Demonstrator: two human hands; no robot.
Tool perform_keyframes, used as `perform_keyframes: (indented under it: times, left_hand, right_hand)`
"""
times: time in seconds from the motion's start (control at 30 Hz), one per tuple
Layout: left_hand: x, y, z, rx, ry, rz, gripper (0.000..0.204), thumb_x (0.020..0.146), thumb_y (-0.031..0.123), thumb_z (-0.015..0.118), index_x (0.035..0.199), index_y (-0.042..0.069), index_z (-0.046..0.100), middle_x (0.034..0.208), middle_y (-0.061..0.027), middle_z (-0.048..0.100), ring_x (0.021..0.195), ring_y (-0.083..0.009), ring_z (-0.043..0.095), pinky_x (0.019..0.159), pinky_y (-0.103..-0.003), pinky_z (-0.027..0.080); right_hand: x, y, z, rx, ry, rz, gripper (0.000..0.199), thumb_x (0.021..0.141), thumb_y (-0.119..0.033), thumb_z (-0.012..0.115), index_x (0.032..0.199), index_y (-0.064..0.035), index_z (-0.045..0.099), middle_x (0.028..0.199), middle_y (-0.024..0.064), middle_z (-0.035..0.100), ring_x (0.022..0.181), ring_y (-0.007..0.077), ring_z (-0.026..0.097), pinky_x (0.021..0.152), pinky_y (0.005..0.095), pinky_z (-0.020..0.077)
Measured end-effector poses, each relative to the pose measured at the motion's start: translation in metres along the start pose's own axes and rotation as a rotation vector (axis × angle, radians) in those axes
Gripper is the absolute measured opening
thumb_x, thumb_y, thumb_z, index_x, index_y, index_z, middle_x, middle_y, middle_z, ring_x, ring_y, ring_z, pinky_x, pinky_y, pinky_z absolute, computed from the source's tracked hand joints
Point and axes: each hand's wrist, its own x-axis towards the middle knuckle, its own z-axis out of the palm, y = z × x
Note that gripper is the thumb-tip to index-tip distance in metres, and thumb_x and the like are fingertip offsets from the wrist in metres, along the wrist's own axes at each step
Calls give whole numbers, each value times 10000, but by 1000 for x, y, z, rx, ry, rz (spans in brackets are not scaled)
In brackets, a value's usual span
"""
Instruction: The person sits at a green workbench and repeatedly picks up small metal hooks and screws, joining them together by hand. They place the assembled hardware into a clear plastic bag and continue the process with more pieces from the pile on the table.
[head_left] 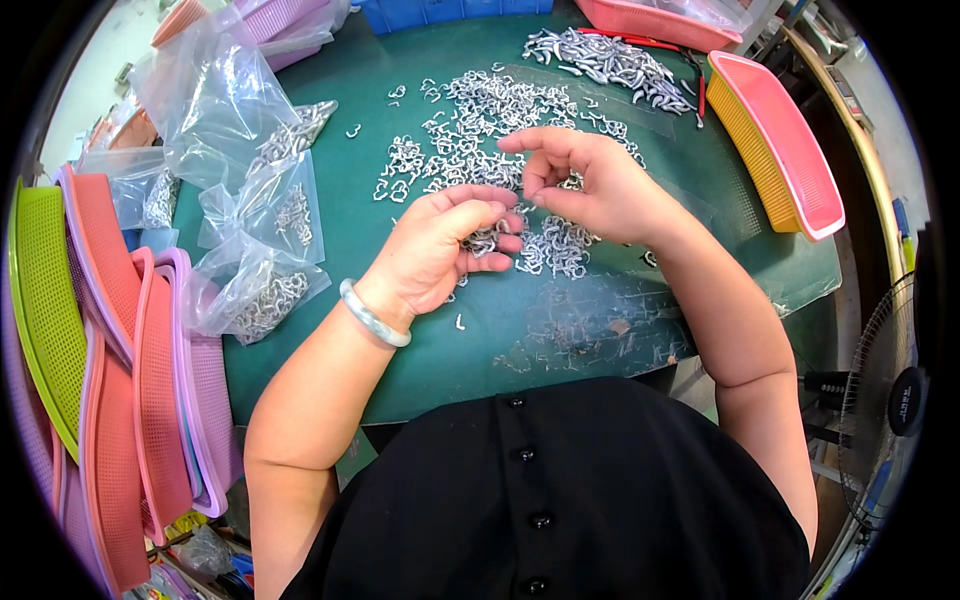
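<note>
Green work mat (400,350) strewn with small metal hooks (470,130), left hand (440,250) cupped closed around a bunch of hooks at mat centre, right hand (590,185) fingertips pinched, contents unclear, clear bags (250,200) left, pink basket (790,150) right.

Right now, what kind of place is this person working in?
Probably a small workshop or factory bench for sorting and packing hardware. A heap of small metal hooks covers the green table, filled clear plastic bags lie at the left, and coloured plastic baskets are stacked beside them.
</note>
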Motion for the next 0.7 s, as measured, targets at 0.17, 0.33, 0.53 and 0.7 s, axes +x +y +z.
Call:
perform_keyframes:
  times: [0.17,0.33,0.53,0.7]
  left_hand:
    - [-1,2,2,-83,-68,-56,198,835,158,547,963,9,564,864,-90,590,748,-170,587,609,-271,502]
    - [0,0,-4,-17,-44,-30,160,845,159,535,947,38,558,849,-72,585,744,-150,583,584,-239,485]
    - [0,-1,-5,7,-17,-26,150,839,105,513,970,42,552,822,-52,582,720,-132,579,556,-215,468]
    - [-1,1,0,33,4,-23,160,839,82,500,983,38,556,815,-48,581,709,-125,578,546,-212,465]
  right_hand:
    - [-1,-3,1,6,33,-49,439,687,45,557,1118,-32,524,710,40,592,689,140,562,651,270,455]
    - [-7,-4,-11,-567,-182,-66,476,645,31,586,1111,-48,530,682,44,577,701,226,535,666,340,443]
    - [-6,1,-11,-509,-142,-9,498,679,36,568,1164,-48,491,677,37,571,674,169,543,655,284,441]
    - [-4,-3,-12,-115,-59,152,514,707,51,554,1204,-33,457,681,30,570,649,101,544,653,234,439]
